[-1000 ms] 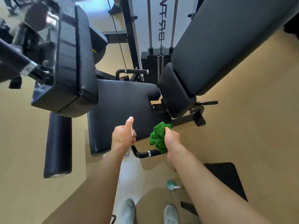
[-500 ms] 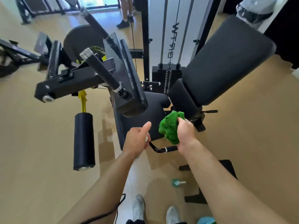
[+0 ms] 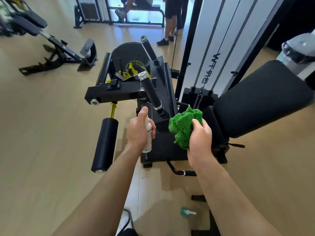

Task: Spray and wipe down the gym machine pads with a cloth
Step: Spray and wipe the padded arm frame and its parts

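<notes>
My left hand [image 3: 138, 132] grips a small white spray bottle [image 3: 148, 135], thumb up on its top, in front of the black gym machine. My right hand [image 3: 200, 137] holds a crumpled green cloth [image 3: 183, 126] just above the machine's black seat pad [image 3: 163, 147]. The big black back pad [image 3: 260, 97] slopes up to the right. A black roller pad [image 3: 104, 144] hangs at the left, and a black padded handle [image 3: 150, 95] sticks out just beyond my left thumb.
The weight stack and white cable tower [image 3: 213, 53] stand behind the seat. A small green-and-white object [image 3: 186, 212] lies on the wooden floor near my feet. Another bench [image 3: 56, 48] is at the far left. People's legs [image 3: 168, 23] stand at the back.
The view has pulled back and risen, showing more of the gym. Both hands have lifted from the low seat handle to above the seat pad, still holding bottle and cloth.
</notes>
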`<state>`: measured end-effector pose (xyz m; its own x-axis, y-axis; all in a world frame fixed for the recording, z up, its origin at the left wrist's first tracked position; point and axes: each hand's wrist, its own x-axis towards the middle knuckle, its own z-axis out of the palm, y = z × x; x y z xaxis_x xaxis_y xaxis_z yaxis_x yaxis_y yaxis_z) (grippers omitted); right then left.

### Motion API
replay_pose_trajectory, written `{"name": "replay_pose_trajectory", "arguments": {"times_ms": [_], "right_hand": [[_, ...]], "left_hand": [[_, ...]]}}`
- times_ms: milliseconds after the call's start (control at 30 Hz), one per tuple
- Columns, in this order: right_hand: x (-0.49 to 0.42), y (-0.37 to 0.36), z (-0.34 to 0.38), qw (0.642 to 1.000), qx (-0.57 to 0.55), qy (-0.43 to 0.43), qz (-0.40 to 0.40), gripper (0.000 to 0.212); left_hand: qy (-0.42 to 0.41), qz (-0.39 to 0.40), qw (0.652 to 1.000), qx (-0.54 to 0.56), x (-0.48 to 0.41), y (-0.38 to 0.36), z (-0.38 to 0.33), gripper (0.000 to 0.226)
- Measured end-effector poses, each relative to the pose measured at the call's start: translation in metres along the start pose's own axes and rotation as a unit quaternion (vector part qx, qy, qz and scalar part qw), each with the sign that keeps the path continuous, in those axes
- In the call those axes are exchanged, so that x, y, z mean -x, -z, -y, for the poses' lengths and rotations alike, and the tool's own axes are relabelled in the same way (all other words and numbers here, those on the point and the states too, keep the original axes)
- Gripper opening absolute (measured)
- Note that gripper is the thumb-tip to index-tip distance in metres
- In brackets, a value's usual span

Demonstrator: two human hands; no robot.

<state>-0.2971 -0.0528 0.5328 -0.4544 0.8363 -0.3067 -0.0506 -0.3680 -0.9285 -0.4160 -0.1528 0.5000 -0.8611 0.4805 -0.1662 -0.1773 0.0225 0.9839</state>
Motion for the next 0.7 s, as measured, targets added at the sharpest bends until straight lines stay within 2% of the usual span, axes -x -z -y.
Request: {"name": "replay_pose_trajectory", "arguments": {"times_ms": [100,200,500,600,700], "right_hand": [[0.002,-0.018,0.009,0.999,0.003,0.033,-0.020,0.020],[0.000,-0.038,0.018,0.996,0.014,0.080,-0.043,0.017],[-0.025,-0.106,0.027,0.984,0.038,0.144,-0.102,0.010],[-0.033,-0.117,0.024,0.976,0.045,0.180,-0.114,0.015],[-0.046,-0.134,0.013,0.953,0.136,0.263,-0.069,0.030]], "left_hand": [[0.002,-0.017,1.000,-0.012,-0.016,0.005,-0.001,0.069],[-0.003,-0.003,1.000,-0.014,-0.035,0.015,-0.004,0.068],[-0.023,0.150,0.985,-0.079,-0.082,0.061,-0.011,0.060],[-0.014,0.176,0.982,-0.075,-0.092,0.074,-0.007,0.073],[-0.002,0.167,0.984,-0.055,-0.100,0.083,-0.005,0.081]]}}
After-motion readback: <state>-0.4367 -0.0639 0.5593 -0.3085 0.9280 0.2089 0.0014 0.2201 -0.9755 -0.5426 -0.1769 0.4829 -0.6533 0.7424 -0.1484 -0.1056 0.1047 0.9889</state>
